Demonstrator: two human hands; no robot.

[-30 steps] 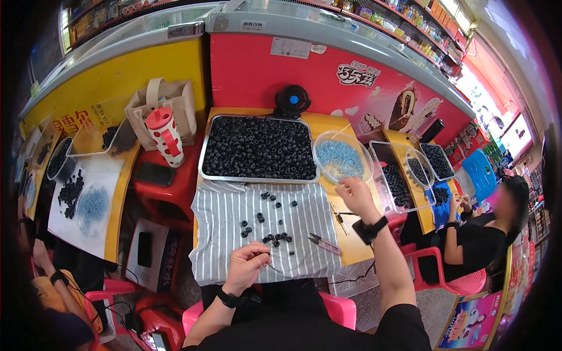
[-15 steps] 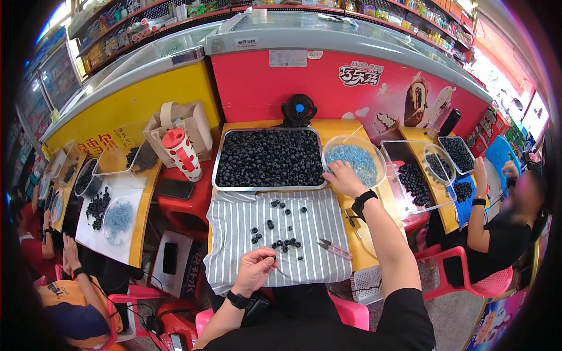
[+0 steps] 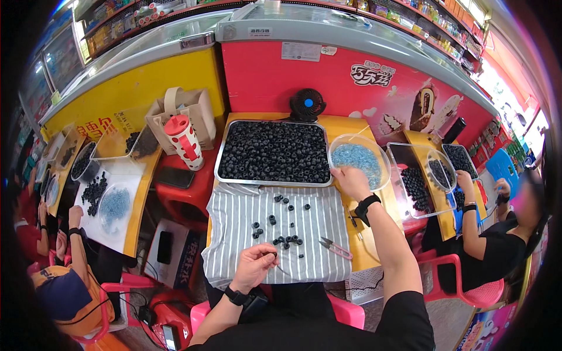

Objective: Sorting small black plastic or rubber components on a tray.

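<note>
My left hand [image 3: 256, 266] is closed in a pinch on a small black ring-shaped piece [image 3: 274, 254] above the cloth; a thin dark strand shows below the fingers. My right hand [image 3: 352, 181] is at the near left rim of a round clear bowl [image 3: 386, 174] of small pale blue bits [image 3: 358, 159]. Its fingers are bent together; what they hold, if anything, is hidden. Several loose black ring-shaped pieces [image 3: 287, 240] lie on the grey striped cloth [image 3: 234, 231]. Beyond it, a metal tray [image 3: 275, 182] is full of such pieces. Pink-handled thread snips [image 3: 336, 248] lie at the cloth's right.
A small black fan [image 3: 307, 104] stands behind the tray, before a pink freezer [image 3: 252, 73]. Left, a red stool [image 3: 193, 196] bears a spotted tumbler [image 3: 186, 144], a paper bag [image 3: 199, 120] and a phone [image 3: 175, 176]. People work at tables on both sides.
My right hand has drawn from over the blue bits to the bowl's near rim, its fingers now closed together. My left hand keeps its pinch. The whole view has shifted slightly.
</note>
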